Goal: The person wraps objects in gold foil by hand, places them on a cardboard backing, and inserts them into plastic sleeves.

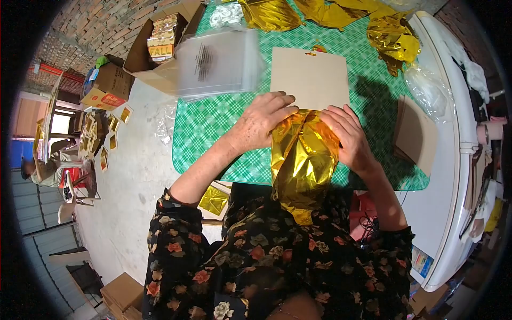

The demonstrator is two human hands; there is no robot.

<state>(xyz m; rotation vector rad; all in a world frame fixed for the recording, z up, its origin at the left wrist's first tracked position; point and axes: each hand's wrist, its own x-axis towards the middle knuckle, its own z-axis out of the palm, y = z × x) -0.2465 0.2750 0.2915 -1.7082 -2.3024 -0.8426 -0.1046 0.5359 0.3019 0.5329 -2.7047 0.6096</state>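
Gold foil (305, 154) hangs over the near edge of the green checked table, its top edge between my two hands. My left hand (265, 118) holds the foil's upper left corner, fingers bent together. On the other side my right hand (349, 133) has its fingers curled over the foil's upper right corner. Directly beyond the foil lies a beige card (309, 77) with a small hanging slot at its far edge; its near edge meets the foil and my fingertips.
Clear plastic bags (218, 64) are stacked at the table's far left. More gold foil (272, 15) lies along the far edge. Brown cards (417, 136) rest at the right, beside a white appliance (456, 160). Boxes stand left; a person sits at the far left.
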